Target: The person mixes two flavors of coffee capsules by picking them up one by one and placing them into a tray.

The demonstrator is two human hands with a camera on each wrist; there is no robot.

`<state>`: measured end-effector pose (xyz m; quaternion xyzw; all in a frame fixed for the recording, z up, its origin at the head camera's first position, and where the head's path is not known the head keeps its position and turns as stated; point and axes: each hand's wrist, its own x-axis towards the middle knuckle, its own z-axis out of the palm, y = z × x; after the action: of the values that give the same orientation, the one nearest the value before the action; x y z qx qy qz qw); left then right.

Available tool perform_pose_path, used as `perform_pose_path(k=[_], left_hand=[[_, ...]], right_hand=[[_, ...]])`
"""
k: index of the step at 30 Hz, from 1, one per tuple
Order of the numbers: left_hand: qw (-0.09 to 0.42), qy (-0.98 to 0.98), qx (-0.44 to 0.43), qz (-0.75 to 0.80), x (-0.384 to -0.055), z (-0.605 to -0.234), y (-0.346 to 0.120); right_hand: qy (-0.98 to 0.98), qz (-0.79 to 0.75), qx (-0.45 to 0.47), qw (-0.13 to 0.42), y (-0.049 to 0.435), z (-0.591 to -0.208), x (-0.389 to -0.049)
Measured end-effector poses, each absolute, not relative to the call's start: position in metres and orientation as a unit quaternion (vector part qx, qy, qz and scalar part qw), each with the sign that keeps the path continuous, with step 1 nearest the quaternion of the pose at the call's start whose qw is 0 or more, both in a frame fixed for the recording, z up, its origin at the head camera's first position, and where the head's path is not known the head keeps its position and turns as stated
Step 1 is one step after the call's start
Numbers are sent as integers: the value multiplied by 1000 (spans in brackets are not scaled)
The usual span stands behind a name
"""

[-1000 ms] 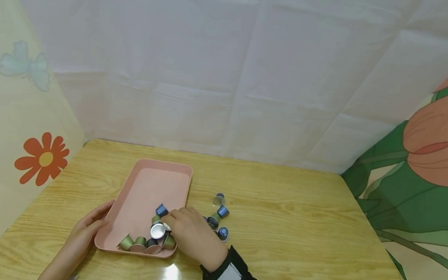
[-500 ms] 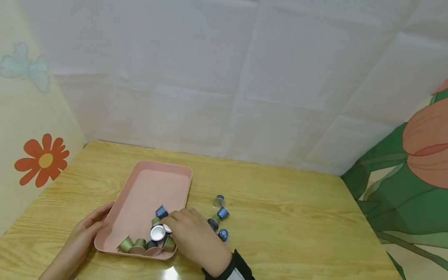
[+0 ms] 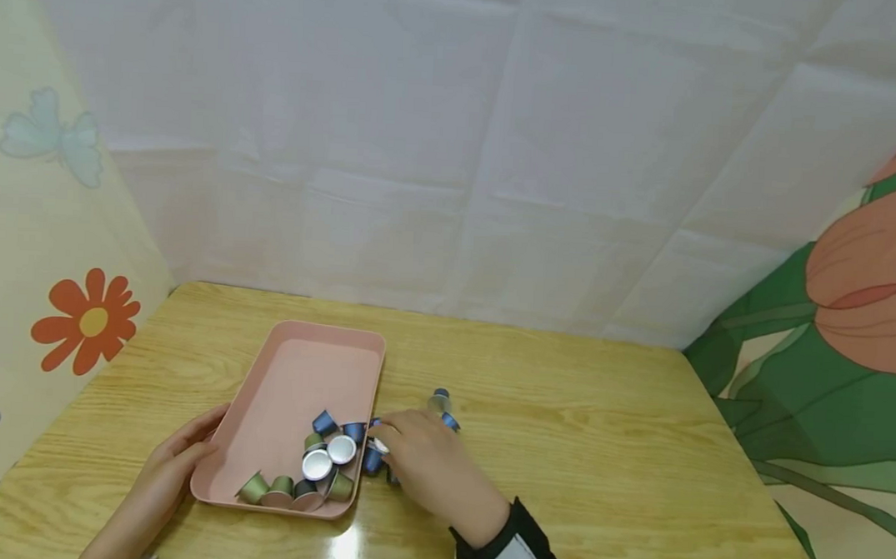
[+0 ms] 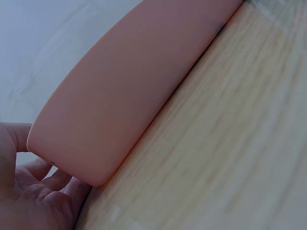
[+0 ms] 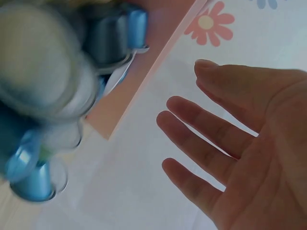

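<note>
On the wood-grain table (image 3: 598, 453), toward the person's left, lies a pink tray (image 3: 316, 365) with coffee capsules gathered in its near right part. Two silver-lidded capsules (image 3: 341, 449) show their round faces upward; a green capsule (image 3: 254, 488) lies tilted by the near wall, and a blue capsule (image 3: 325, 422) tops the cluster. The left hand (image 3: 173, 459) holds the tray at its left side, thumb and fingers closed on the rim, as the left wrist view also shows. The right hand (image 3: 432, 466) is just outside the tray's right wall, over further capsules; in the right wrist view its fingers (image 5: 192, 134) are extended and spread, with nothing between them. Beside the tray's right wall stands a dark blue capsule (image 3: 372, 461), close to the right fingertips. Beyond the right hand, a blue-topped capsule (image 3: 440, 400) rests on the table. Behind hangs a white cloth (image 3: 424, 145).
</note>
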<state>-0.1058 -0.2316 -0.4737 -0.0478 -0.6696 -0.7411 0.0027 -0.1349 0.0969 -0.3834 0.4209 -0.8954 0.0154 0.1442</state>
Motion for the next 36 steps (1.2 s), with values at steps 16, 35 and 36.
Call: perform_pose_path(k=[16,35,36], left_hand=[[6,-655,-53,-754,-107,-475,-231],[12,-668,-52,-743,-106,-472,-230],[13,-667,-54,-743,-106,-473,-230]], right_hand=[[-917,51,374,129,126,-379,-152],[-951,88,291,61,152,-385,-166],[-952,87,289,58,153,-385,-166]])
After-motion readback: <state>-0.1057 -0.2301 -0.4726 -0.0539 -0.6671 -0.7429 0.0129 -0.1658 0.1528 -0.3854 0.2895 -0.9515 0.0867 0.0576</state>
